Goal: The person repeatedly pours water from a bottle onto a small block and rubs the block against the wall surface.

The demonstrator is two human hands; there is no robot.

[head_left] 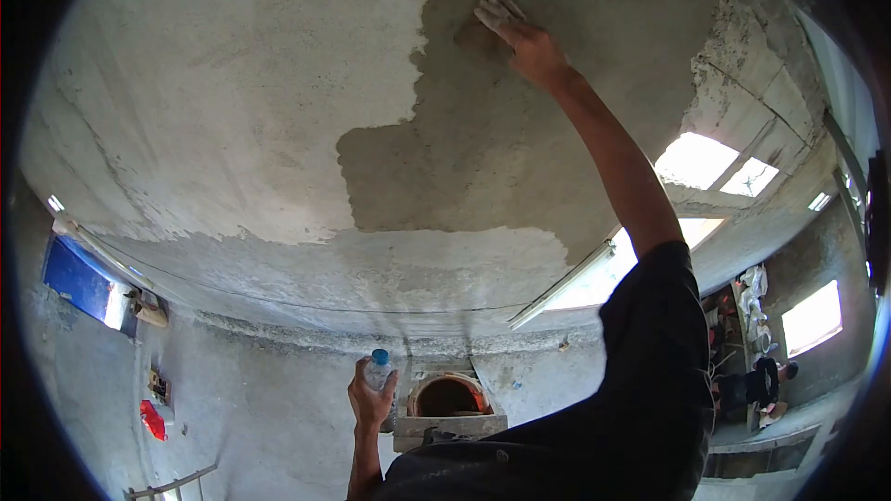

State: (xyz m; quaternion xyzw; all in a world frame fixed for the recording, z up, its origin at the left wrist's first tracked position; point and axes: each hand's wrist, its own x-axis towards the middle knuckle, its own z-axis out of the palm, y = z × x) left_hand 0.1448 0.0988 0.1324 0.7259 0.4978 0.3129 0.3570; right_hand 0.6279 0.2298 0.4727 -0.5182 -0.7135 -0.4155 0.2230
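Observation:
Raised overhead, my right hand (522,39) is closed on a brown sponge-like pad (476,41), which lies against the dark, damp plaster (548,130) of the wall. The fingers are pale with plaster, and they hide part of the pad. Low in the view, my left hand (373,397) grips a clear plastic bottle (378,373) with a blue cap, held upright. Lighter, drier plaster (241,93) borders the damp patch on the left along an uneven edge.
A round bucket (484,401) with dark contents stands below, right of my left hand. Bright openings (696,160) and a long pale bar (561,286) are at right. Another person (763,382) is at far right. A red item (153,420) lies on the left.

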